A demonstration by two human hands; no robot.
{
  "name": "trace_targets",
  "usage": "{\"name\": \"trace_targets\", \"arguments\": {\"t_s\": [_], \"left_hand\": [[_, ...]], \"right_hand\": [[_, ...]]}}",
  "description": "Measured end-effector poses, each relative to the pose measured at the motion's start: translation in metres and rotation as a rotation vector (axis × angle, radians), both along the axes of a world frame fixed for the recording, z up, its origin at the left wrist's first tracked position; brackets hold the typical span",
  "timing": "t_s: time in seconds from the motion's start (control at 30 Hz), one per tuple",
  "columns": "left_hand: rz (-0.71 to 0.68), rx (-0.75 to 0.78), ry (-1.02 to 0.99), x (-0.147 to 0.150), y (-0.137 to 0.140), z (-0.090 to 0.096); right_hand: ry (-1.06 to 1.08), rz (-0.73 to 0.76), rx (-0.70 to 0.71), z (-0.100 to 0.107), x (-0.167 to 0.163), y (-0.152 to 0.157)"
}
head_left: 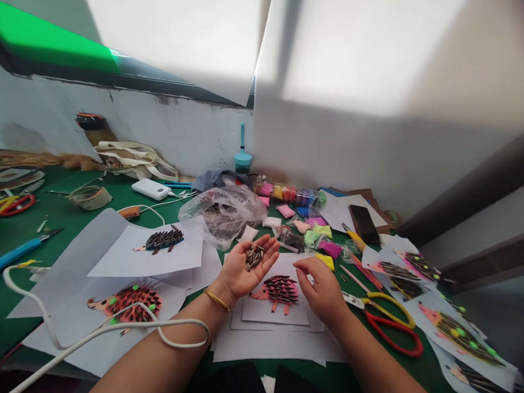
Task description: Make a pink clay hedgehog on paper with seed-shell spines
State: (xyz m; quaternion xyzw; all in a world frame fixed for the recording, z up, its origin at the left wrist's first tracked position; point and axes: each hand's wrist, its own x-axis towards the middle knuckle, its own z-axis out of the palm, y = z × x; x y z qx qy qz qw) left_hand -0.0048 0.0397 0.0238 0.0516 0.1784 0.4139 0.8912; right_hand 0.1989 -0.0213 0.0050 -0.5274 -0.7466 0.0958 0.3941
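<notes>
My left hand lies palm up, cupping a small heap of striped sunflower seeds. Below and between my hands is a pink hedgehog picture on white paper, its back covered with seeds. My right hand hovers over the sheet's right edge with its fingers curled and thumb close to them; whatever they pinch, if anything, is too small to make out. Right of that hand lie scissors with yellow and red handles. Beyond my left hand sits a clear plastic bag of seeds.
Finished-looking hedgehog sheets lie left and right. Coloured clay packets and a phone stand toward the back. A white cable loops over my left forearm. A blue craft knife rests at far left.
</notes>
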Motion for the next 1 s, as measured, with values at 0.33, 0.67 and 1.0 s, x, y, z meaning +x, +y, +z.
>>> {"name": "trace_targets", "arguments": {"t_s": [0.33, 0.67, 1.0], "left_hand": [[-0.116, 0.079, -0.106, 0.006, -0.012, -0.012], [-0.140, 0.020, -0.156, 0.009, -0.013, -0.007], [-0.176, 0.008, -0.142, 0.009, -0.013, -0.007]], "right_hand": [[-0.157, 0.053, 0.037, 0.036, -0.034, 0.021], [-0.236, 0.080, 0.013, 0.037, -0.040, 0.024], [-0.260, 0.111, 0.076, 0.044, -0.051, 0.020]]}}
